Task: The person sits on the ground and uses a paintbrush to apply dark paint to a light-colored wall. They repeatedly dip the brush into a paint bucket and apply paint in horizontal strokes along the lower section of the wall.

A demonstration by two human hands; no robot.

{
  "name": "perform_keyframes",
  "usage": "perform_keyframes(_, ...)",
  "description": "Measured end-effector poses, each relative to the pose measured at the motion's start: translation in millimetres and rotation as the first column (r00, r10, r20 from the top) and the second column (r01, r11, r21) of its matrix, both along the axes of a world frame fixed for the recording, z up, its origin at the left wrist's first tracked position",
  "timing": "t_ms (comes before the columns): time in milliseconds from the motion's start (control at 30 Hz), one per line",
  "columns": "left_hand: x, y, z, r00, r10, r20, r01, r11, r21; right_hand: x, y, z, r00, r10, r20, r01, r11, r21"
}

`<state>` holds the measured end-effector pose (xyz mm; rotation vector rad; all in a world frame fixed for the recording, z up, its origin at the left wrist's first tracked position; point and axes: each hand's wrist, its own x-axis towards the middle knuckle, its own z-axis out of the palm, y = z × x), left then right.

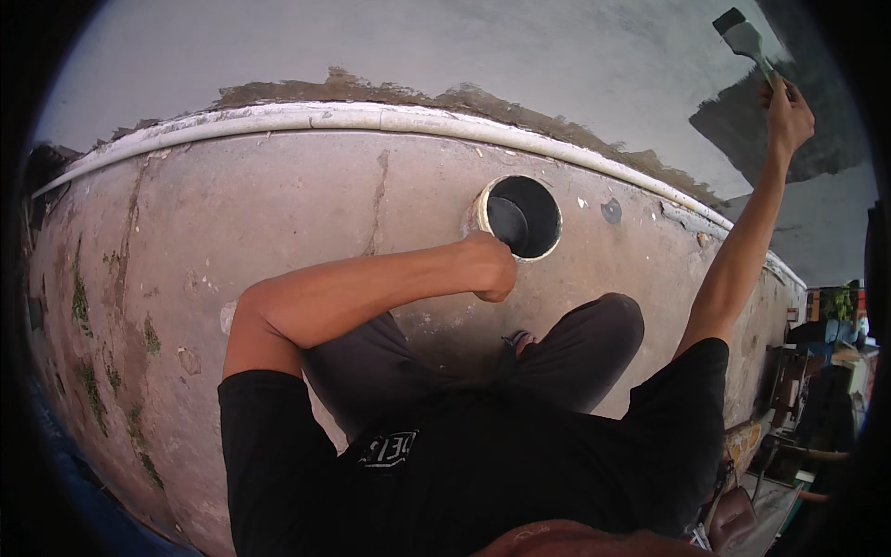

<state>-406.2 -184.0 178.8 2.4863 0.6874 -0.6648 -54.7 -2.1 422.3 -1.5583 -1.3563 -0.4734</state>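
Observation:
My right hand (790, 115) is raised at the upper right, closed around the handle of a flat paintbrush (743, 38) whose dark bristles are against or close to the light wall (557, 63). Dark grey paint (738, 125) covers part of that wall around the hand. My left hand (493, 267) is a fist at the near rim of a round bucket (477, 212) on the ground; its fingers are hidden, so whether it grips the rim or a handle cannot be told. The bucket's inside is dark, with dark liquid at the bottom.
A pale pipe (418, 122) runs along the wall's foot, below a rough brown unpainted strip (334, 89). The cracked concrete ground (264, 202) has small weeds (80, 299) at left. Mixed objects, among them a brown seat-like thing (732, 519), crowd the lower right.

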Motion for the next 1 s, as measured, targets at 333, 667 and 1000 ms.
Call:
perform_keyframes(333, -28, 50, -21, 0.900, 0.373, -0.226, -0.340, 0.924, 0.173, -84, -109, -184, 0.829, 0.391, -0.400, -0.540, 0.371, -0.756)
perform_keyframes(667, -21, 62, -26, 0.895, 0.368, -0.251, -0.327, 0.926, 0.191, -122, -84, -328, 0.624, 0.779, 0.055, -0.245, 0.262, -0.933)
perform_keyframes(1000, -7, 59, -16, 0.885, 0.367, -0.286, -0.326, 0.928, 0.182, -122, -85, -342, 0.657, 0.753, 0.040, -0.277, 0.291, -0.916)
